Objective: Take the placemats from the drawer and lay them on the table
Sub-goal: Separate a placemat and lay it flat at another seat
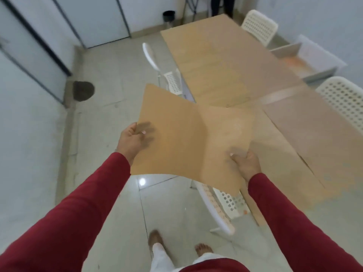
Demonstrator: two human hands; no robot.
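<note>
I hold a tan, square placemat (pixel 188 138) flat in the air, partly over the floor and partly over the near left corner of the wooden table (pixel 225 61). My left hand (pixel 133 139) grips its left edge, thumb on top. My right hand (pixel 245 163) grips its near right corner. Another brownish placemat (pixel 318 138) lies flat on the table's right side. An open drawer (pixel 306 63) shows beyond the table at the right; what it holds is blurred.
White perforated chairs stand around the table: one at the left side (pixel 169 75), one under the held mat (pixel 222 205), two at the right (pixel 259 26) (pixel 345 99). A dark bin (pixel 169 18) and a person's legs (pixel 223 6) are at the far wall.
</note>
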